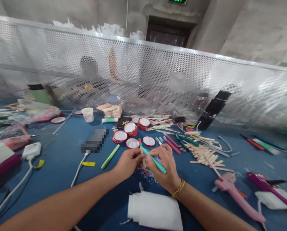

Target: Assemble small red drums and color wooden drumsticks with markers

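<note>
My left hand [127, 164] pinches a flat wooden craft stick [141, 148], its upper end coloured green. In my right hand [166, 166] is a teal marker [158, 163], slanted with its tip close to the stick; whether the tip touches it I cannot tell. A small white piece, perhaps the cap, shows by the right fingers. Beneath both hands lies a tangle of thin coloured loops [147, 175]. Round white discs with red rims [130, 128] sit just beyond, some stacked. A light green marker [110, 156] rests left of my left hand.
A pile of bare craft sticks [207, 157] and a pink glue gun [238, 195] lie at the right. Nearest me is a folded white cloth [155, 210]. A phone [95, 140] with a cable, a paper cup [87, 115] and a perforated metal partition [133, 77] stand farther off.
</note>
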`<state>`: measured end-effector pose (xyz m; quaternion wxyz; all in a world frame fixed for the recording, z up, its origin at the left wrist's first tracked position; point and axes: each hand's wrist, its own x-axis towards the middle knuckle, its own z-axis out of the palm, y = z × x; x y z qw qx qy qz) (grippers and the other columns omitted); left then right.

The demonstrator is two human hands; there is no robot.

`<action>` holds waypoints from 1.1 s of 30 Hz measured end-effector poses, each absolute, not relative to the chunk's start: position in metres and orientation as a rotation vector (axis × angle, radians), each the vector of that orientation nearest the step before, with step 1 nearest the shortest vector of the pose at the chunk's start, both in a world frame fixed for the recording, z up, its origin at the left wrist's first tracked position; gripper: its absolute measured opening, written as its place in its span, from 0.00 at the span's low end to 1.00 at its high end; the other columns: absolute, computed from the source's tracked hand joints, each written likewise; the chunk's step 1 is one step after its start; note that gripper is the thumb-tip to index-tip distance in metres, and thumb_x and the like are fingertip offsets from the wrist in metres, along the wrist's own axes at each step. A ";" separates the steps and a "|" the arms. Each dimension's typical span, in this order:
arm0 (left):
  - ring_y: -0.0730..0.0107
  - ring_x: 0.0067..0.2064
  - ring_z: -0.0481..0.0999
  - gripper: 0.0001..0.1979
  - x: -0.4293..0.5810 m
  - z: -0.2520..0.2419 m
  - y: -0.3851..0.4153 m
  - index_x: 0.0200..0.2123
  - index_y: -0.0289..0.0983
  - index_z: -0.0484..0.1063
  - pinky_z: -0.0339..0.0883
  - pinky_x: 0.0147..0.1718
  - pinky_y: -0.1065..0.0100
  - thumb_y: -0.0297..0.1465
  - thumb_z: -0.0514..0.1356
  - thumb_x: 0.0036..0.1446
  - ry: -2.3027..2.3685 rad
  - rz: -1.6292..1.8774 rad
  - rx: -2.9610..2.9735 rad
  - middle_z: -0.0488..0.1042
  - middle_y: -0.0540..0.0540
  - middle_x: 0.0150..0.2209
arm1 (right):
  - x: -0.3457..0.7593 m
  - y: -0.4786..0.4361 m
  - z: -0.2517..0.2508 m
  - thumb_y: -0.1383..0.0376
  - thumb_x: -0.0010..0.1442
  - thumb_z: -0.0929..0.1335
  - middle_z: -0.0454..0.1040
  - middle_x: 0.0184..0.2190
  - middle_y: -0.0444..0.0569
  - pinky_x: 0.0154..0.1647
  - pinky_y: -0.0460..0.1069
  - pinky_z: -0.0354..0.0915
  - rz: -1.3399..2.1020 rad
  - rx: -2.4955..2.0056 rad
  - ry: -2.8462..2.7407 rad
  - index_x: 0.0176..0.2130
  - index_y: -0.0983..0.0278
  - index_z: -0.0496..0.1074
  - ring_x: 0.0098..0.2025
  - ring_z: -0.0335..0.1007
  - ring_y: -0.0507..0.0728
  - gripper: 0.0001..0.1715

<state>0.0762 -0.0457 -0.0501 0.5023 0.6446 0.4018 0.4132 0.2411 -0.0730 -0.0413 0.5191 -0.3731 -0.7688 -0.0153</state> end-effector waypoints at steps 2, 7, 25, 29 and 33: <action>0.74 0.21 0.64 0.18 0.076 -0.051 -0.045 0.25 0.36 0.70 0.58 0.21 0.72 0.45 0.61 0.55 0.963 0.993 1.548 0.69 0.52 0.20 | 0.241 -0.074 -0.040 0.67 0.61 0.66 0.76 0.29 0.43 0.55 0.61 0.57 -0.039 -0.897 -1.838 0.35 0.60 0.69 0.32 0.74 0.55 0.02; 0.74 0.21 0.64 0.17 0.076 -0.053 -0.045 0.25 0.36 0.70 0.58 0.21 0.72 0.44 0.62 0.54 0.981 0.993 1.532 0.69 0.52 0.20 | 0.240 -0.074 -0.039 0.67 0.60 0.66 0.76 0.29 0.42 0.56 0.60 0.56 -0.031 -0.908 -1.843 0.34 0.60 0.68 0.32 0.73 0.54 0.02; 0.73 0.22 0.65 0.17 0.078 -0.048 -0.047 0.23 0.37 0.69 0.58 0.21 0.72 0.44 0.61 0.53 0.977 1.012 1.550 0.69 0.52 0.20 | 0.240 -0.074 -0.040 0.67 0.61 0.66 0.76 0.30 0.42 0.55 0.60 0.57 -0.050 -0.908 -1.852 0.35 0.60 0.67 0.33 0.73 0.55 0.02; 0.73 0.22 0.65 0.17 0.077 -0.051 -0.045 0.25 0.36 0.70 0.58 0.22 0.72 0.44 0.60 0.55 0.987 1.015 1.576 0.70 0.51 0.21 | 0.240 -0.073 -0.040 0.67 0.61 0.66 0.76 0.30 0.42 0.55 0.60 0.56 -0.049 -0.907 -1.849 0.35 0.60 0.67 0.33 0.73 0.54 0.02; 0.73 0.23 0.65 0.16 0.077 -0.052 -0.045 0.25 0.36 0.69 0.58 0.23 0.72 0.43 0.60 0.56 0.997 1.018 1.600 0.70 0.51 0.22 | 0.240 -0.073 -0.040 0.68 0.61 0.66 0.75 0.29 0.41 0.55 0.60 0.56 -0.045 -0.909 -1.842 0.35 0.60 0.67 0.33 0.73 0.54 0.02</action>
